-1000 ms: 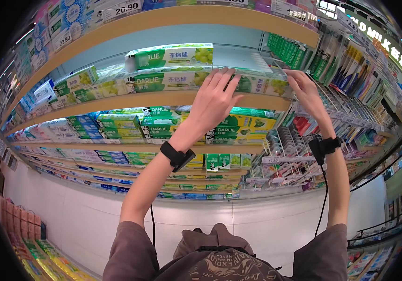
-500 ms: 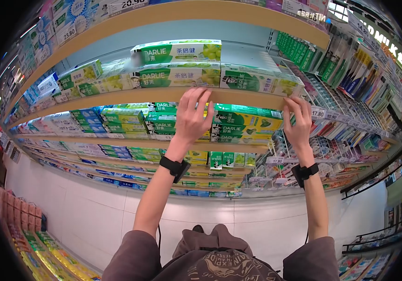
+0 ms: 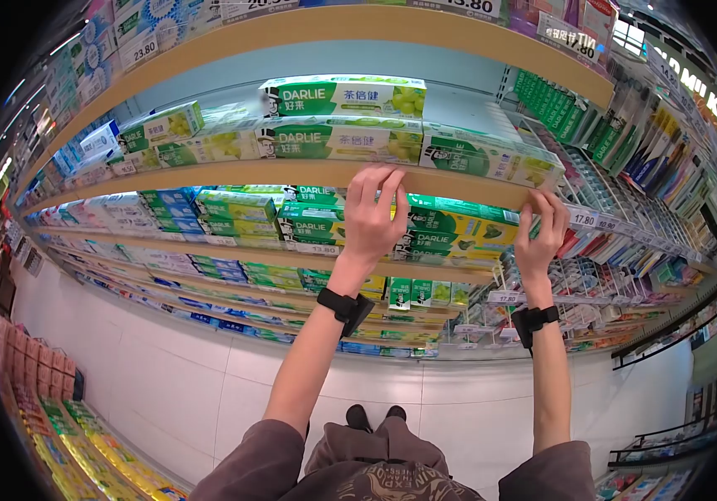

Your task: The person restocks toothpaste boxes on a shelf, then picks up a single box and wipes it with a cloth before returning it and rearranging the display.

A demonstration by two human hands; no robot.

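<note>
Two green-and-white DARLIE boxes (image 3: 325, 140) printed with green grapes lie stacked at 11 o'clock from the left hand (image 3: 372, 213), its bent fingers parted on the wooden shelf edge (image 3: 450, 182). A third box (image 3: 488, 157) lies at 11 o'clock from the right hand (image 3: 542, 230), fingers curled, seemingly touching the edge's end.

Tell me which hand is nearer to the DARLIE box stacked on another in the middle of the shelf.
Left. The left hand is at the shelf edge below the stacked box; the right hand is farther right, near that edge's end.
</note>
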